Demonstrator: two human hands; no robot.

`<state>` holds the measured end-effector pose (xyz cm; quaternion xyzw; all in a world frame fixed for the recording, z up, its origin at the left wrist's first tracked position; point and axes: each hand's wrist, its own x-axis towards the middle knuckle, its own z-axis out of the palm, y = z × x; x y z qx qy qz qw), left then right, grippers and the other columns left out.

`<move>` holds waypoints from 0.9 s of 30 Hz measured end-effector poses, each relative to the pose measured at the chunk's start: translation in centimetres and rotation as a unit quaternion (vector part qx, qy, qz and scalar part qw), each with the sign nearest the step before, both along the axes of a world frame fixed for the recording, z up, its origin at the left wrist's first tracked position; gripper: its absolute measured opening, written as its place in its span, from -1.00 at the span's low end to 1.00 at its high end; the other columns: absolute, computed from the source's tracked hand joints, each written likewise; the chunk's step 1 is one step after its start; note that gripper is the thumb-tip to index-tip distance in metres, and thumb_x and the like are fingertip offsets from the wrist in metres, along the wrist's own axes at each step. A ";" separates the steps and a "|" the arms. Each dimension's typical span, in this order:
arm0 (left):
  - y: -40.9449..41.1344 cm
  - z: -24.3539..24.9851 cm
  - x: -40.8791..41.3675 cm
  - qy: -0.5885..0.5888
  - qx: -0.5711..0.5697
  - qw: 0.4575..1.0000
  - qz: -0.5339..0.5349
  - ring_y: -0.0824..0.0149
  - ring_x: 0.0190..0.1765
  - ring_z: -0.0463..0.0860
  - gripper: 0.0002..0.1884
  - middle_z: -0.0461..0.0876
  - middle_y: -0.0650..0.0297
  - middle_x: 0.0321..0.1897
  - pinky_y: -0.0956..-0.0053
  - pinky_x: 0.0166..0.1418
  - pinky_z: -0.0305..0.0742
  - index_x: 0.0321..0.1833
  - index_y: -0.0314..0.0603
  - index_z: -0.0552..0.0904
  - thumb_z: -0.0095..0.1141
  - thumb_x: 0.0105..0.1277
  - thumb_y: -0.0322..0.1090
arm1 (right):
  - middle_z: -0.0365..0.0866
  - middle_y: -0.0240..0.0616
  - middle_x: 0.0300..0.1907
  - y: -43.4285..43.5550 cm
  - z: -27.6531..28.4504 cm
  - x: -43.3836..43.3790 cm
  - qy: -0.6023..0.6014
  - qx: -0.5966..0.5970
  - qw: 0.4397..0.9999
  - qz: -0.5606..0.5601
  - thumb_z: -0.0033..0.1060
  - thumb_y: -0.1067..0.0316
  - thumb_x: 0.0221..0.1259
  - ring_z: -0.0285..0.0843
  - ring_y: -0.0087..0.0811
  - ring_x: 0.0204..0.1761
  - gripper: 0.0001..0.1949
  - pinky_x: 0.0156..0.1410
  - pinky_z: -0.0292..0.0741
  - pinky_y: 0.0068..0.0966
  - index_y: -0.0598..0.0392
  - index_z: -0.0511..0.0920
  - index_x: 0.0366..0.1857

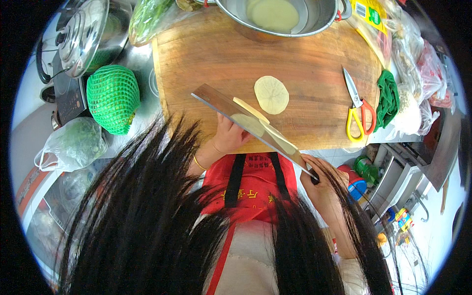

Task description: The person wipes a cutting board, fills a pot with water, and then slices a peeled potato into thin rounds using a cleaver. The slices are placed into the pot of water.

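In my right hand point(317, 180) is the dark handle of a cleaver point(214, 97). Its broad blade slants over the near part of a wooden cutting board point(313, 66). My left hand point(230, 134) is close against the near edge of the blade, its fingertips partly hidden, so what they hold cannot be made out. Pale patches like potato slices show on the blade face; I cannot tell pieces from reflections. A thin pale slice point(252, 110) lies along the blade's far side. One round potato slice point(271, 95) rests flat on the board, apart from the cleaver.
Scissors point(356, 103) with red and yellow handles lie at the board's right, beside a green cloth point(386, 97). A metal pot point(313, 27) holding pale liquid stands at the far edge. Left are a green-netted fruit point(113, 97), a bagged vegetable point(73, 143) and a lidded pot point(83, 37).
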<state>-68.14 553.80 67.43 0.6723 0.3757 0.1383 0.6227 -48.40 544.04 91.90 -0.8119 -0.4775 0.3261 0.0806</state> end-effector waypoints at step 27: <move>3.3 7.3 3.1 -0.067 0.458 0.887 -0.008 0.20 -0.12 0.33 -0.67 0.41 0.25 -0.25 0.27 -0.08 0.17 -0.34 -0.06 0.53 0.31 -0.23 -0.28 | 0.54 -0.24 -0.53 1.0 -0.9 0.9 0.040 -0.037 0.998 0.000 0.02 0.16 0.01 0.54 -0.22 -0.48 -0.81 -0.43 0.46 -0.27 -0.05 0.47 -0.32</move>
